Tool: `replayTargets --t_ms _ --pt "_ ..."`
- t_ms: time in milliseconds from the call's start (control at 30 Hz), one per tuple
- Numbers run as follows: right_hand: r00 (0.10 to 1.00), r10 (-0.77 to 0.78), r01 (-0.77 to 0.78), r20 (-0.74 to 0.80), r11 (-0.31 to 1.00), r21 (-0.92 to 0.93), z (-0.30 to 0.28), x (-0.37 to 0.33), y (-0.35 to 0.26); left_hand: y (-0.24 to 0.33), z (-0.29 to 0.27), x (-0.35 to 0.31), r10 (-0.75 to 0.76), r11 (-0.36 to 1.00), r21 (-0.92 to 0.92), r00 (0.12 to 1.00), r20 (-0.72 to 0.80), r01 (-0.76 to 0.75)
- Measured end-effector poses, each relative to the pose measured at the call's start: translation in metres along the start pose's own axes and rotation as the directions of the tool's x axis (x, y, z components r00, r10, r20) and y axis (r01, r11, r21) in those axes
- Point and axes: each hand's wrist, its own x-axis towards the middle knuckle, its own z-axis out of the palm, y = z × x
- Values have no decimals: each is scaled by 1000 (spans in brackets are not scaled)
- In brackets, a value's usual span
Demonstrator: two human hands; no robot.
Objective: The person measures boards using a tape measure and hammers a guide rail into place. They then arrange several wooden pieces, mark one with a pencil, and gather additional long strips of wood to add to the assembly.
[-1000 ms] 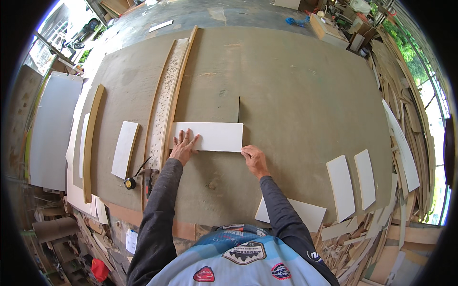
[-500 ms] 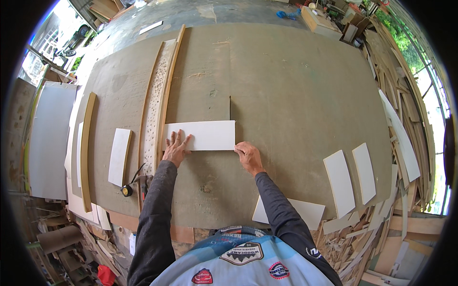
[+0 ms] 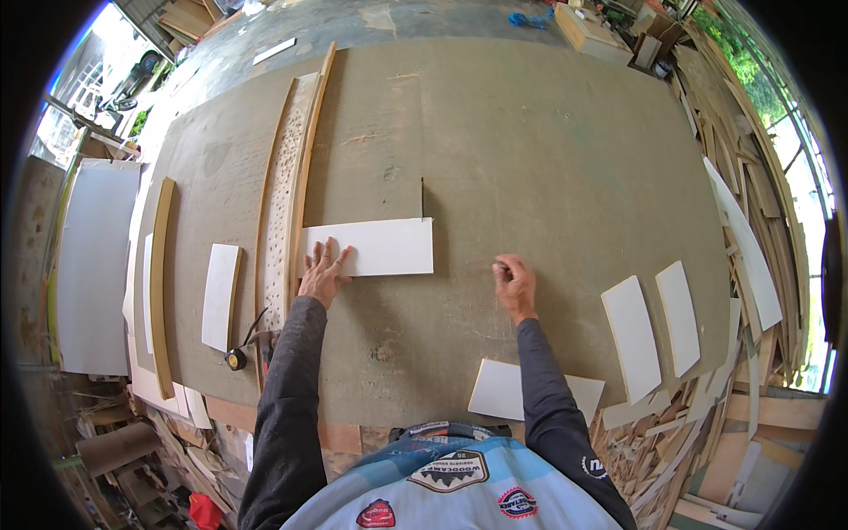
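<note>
A white rectangular board (image 3: 389, 246) lies across the middle of the worktable, its left end against a wooden strip (image 3: 315, 132). My left hand (image 3: 323, 269) rests flat on the board's left part, fingers spread. Off to the right of the board, apart from it, is my right hand (image 3: 515, 284) with its fingers curled together over the table. Whether those fingers hold anything small is hidden. Just beyond the board's far right corner, a thin dark strip (image 3: 423, 196) runs away from me.
The brown worktable (image 3: 565, 159) carries another white piece (image 3: 221, 296) at left, beside a tape measure (image 3: 236, 359). A long yellowish-edged strip (image 3: 162, 291) lies farther left. White boards (image 3: 631, 338) lie at right, one (image 3: 496, 389) under my right forearm. Scrap wood (image 3: 751, 177) lines the right side.
My right hand has left the board's near right corner and moved to the right. My left hand stays on the board. The whole view has shifted slightly.
</note>
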Motion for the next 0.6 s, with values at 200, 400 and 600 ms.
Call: replayTargets --t_ms 200,400,600 --pt "986 18 -55 -167 974 -218 -49 -3 30 -11 6 6 2 998 57 1000 16 -3" --pt "982 0 -53 -191 960 -274 -57 -6 35 -11 3 11 12 1000 29 1000 -19 -11" --pt "981 0 -51 -193 964 -262 -57 -5 36 -9 -1 14 8 999 31 1000 -21 -8"
